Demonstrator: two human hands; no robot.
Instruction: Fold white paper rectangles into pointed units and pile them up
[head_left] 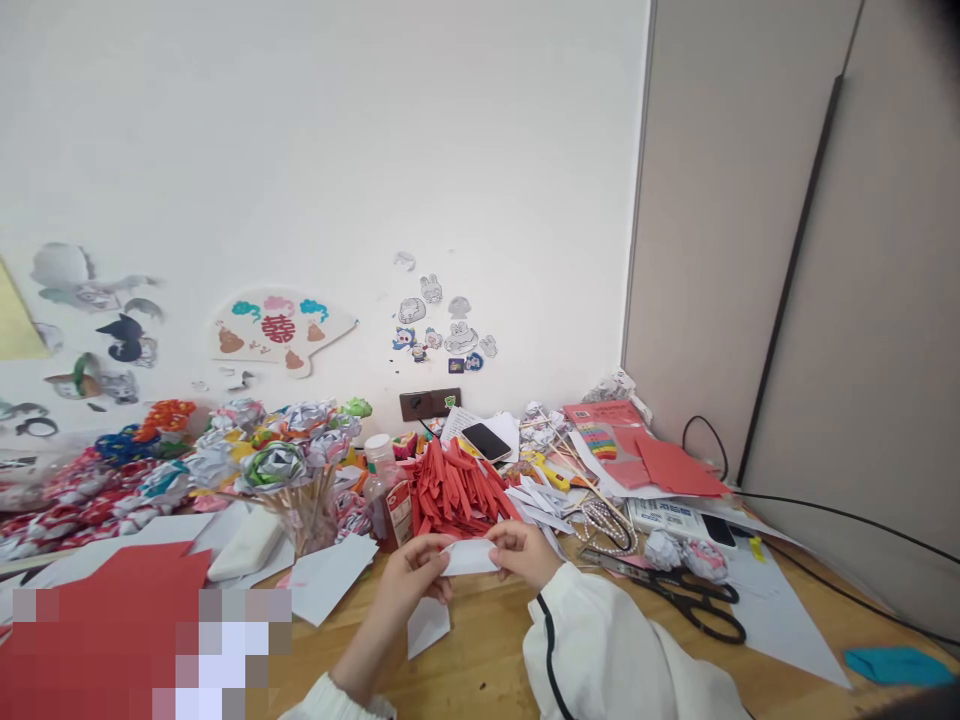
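Between my two hands is a small strip of white paper point(470, 558), held level above the wooden table point(480, 655). My left hand point(417, 572) pinches its left end between thumb and fingers. At the other end, my right hand point(525, 555) grips the paper the same way. Below my left hand lies another small piece of white paper point(428, 628). Just beyond the hands is a heap of folded red paper strips point(457, 490), with folded white paper strips point(538, 503) to its right.
Black-handled scissors point(697, 600) lie to the right, near a phone point(486, 441) farther back. Paper flowers point(277, 465) on sticks stand at left beside a bottle point(379, 480). Red paper sheets point(135, 590) cover the left front. Black cables point(847, 515) cross the right side.
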